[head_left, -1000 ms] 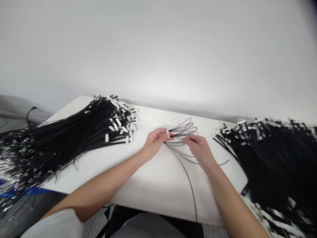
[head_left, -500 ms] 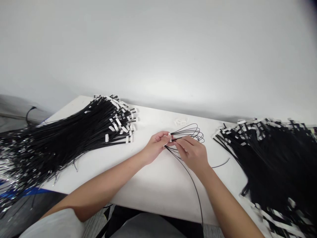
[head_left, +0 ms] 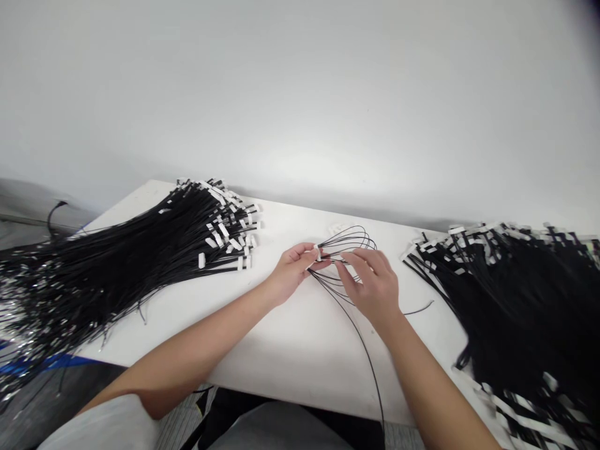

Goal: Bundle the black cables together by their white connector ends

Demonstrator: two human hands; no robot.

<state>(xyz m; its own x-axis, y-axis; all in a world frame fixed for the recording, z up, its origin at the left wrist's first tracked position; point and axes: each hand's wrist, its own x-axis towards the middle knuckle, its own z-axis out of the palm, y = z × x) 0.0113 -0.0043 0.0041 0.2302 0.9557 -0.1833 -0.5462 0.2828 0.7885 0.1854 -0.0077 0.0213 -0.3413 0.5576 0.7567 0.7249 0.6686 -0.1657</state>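
Note:
My left hand (head_left: 293, 270) pinches a small white connector (head_left: 319, 252) from which several thin black wires (head_left: 349, 240) loop out over the white table (head_left: 281, 337). My right hand (head_left: 372, 281) is just right of the connector, fingers curled and pinching the wires close to it. A few of the wires trail down past the table's front edge (head_left: 372, 381).
A large pile of black wires with white connectors (head_left: 140, 256) covers the table's left side and spills over its edge. A second, similar pile (head_left: 515, 300) fills the right side. A few loose white connectors (head_left: 338, 228) lie behind the loops. A plain white wall stands behind.
My right hand has moved left toward the connector and closed on the wires next to it. The wire loops shifted slightly. My left hand has kept its hold.

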